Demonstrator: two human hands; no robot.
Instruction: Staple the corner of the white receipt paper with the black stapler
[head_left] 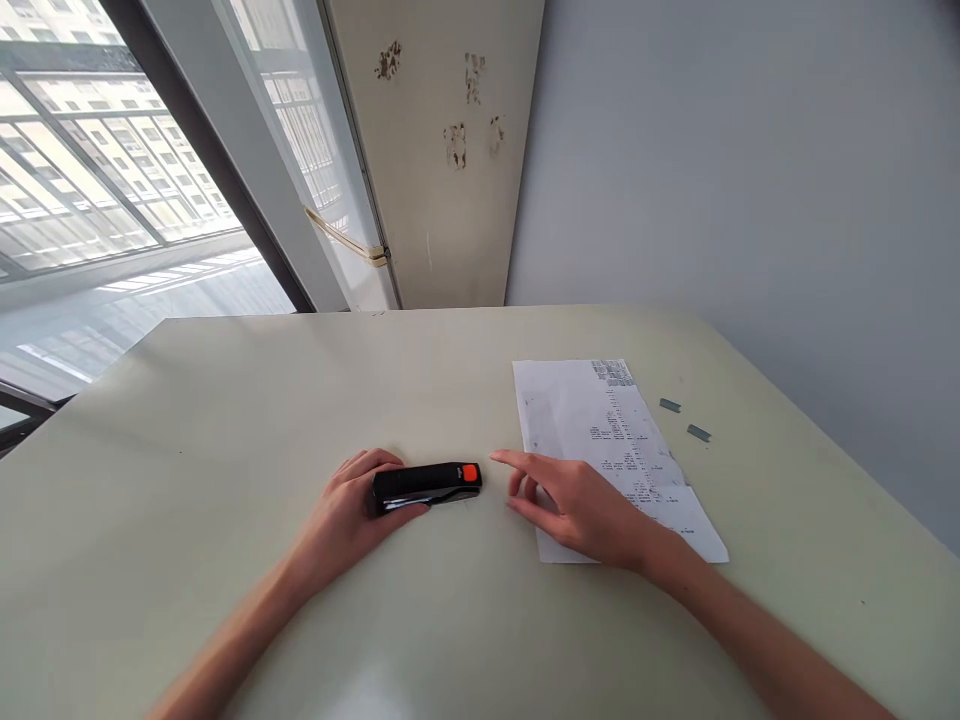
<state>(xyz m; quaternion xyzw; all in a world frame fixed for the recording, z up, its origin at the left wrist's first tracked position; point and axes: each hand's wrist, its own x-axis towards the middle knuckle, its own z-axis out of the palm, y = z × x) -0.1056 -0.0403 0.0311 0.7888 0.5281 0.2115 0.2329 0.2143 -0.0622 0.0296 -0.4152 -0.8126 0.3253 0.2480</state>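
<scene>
A black stapler (420,483) with an orange-red square near its right end lies on the pale table. Wrapped round its left end is my left hand (352,505), thumb along the near side and fingers behind it. My right hand (570,500) hovers at or just above the left part of a printed sheet of paper (570,410), its index finger pointing at the stapler's right end across a small gap. Nothing shows between the right hand's parted fingers. Its forearm covers part of the sheet's lower portion.
Two small grey staple strips, one farther back (670,405) and one nearer (698,433), lie right of the paper on the table (247,420). A grey wall (712,180) borders the table's right side. Behind stands a beige cabinet-like panel (442,210); a window is at left.
</scene>
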